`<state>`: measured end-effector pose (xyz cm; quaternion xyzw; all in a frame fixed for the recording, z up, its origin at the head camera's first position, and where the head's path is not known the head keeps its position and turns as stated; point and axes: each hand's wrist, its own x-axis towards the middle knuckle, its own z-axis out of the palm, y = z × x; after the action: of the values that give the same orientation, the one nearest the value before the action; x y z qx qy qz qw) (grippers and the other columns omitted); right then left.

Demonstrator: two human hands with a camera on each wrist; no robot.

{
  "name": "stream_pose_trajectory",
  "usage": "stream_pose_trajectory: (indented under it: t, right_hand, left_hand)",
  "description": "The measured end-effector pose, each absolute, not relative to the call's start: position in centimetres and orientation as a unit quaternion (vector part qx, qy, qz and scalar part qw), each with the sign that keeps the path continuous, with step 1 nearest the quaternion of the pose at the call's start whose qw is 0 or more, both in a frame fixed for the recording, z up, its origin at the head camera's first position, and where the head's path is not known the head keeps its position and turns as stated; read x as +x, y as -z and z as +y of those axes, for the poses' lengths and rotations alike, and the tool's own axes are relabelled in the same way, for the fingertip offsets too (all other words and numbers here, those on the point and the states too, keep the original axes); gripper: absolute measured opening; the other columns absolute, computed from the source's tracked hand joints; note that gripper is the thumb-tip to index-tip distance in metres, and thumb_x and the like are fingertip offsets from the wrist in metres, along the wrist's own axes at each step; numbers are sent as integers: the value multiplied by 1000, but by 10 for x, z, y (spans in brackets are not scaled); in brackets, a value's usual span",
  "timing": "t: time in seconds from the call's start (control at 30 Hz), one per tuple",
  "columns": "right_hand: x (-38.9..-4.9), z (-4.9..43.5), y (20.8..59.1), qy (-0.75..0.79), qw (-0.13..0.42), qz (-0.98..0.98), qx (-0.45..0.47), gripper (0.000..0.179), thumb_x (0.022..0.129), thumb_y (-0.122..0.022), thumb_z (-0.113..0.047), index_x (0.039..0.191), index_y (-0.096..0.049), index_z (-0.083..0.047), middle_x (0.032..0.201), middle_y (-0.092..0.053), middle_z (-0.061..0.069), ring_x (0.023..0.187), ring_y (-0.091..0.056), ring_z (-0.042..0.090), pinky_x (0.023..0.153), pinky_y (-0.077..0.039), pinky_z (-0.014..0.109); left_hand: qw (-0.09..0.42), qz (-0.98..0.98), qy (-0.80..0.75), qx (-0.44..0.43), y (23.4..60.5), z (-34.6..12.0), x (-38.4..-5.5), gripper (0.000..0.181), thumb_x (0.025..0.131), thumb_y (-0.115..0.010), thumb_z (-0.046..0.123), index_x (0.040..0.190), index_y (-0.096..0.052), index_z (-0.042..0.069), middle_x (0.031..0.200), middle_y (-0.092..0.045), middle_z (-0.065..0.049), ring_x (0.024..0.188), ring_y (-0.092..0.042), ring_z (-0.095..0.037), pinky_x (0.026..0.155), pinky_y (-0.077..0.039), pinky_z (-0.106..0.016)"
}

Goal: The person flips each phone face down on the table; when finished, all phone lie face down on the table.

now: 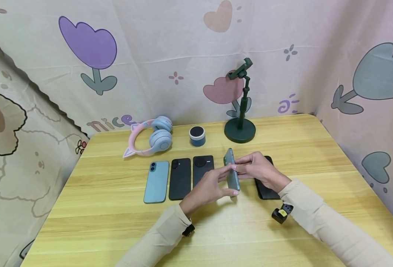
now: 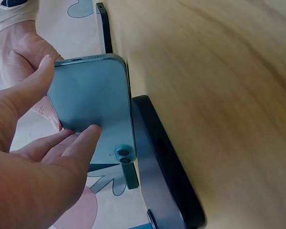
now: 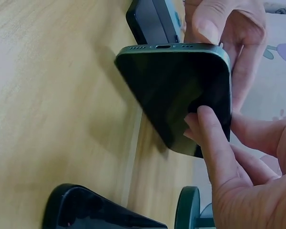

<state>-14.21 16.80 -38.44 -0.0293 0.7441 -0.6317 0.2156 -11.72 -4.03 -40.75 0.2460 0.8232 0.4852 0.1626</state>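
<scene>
A smartphone (image 1: 233,181) with a blue-green back is held on its side edge, upright, between both hands over the middle of the table. My left hand (image 1: 205,187) grips it with the thumb at the bottom end and fingers against the back (image 2: 90,90). From the other side, my right hand (image 1: 261,172) pinches its upper long edge, fingertips on the dark screen (image 3: 157,81). Left of the hands lie a light blue phone (image 1: 156,181), a black phone (image 1: 180,180) and a dark phone (image 1: 201,172) with a round camera. Another black phone (image 1: 266,191) is partly hidden beneath the right hand.
Cat-ear headphones (image 1: 160,141), a small blue jar-shaped item (image 1: 197,137) with a dark top and a dark green phone stand (image 1: 240,130) line the back of the wooden table (image 1: 116,222). A patterned cloth hangs directly behind.
</scene>
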Motion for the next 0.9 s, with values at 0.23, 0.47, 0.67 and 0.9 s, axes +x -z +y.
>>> stream_pose_trajectory:
  t: [0.23,0.47,0.67,0.9]
  right_hand:
    - [-142,171,389,632,214,745,-1,42,99,-66,-9,132,-57,16,127,-63,30,109,-69,30,87,-57,37]
    - [-142,174,393,635,205,744,26,41,97,-68,-7,130,-59,16,122,-66,28,99,-72,22,84,-58,34]
    - [-143,176,397,640,203,740,47,40,96,-69,-6,128,-60,16,113,-70,24,92,-73,17,80,-59,31]
    - [-144,179,402,623,200,755,48,38,96,-71,-8,126,-63,14,106,-73,19,87,-73,17,77,-60,31]
  left_hand:
    - [146,840,-445,274,410,-38,-117,82,84,-85,18,154,-42,11,161,-34,-8,135,-50,-24,104,-46,-30]
    - [119,882,-340,303,408,-36,-117,78,86,-84,21,151,-46,3,160,-35,-7,141,-43,-23,110,-42,-32]
    - [126,897,-288,310,408,-35,-117,74,87,-83,19,150,-47,2,160,-35,-7,144,-37,-23,112,-39,-35]
    - [130,907,-224,332,408,-33,-117,71,88,-82,19,149,-48,0,160,-36,-10,143,-40,-26,113,-39,-39]
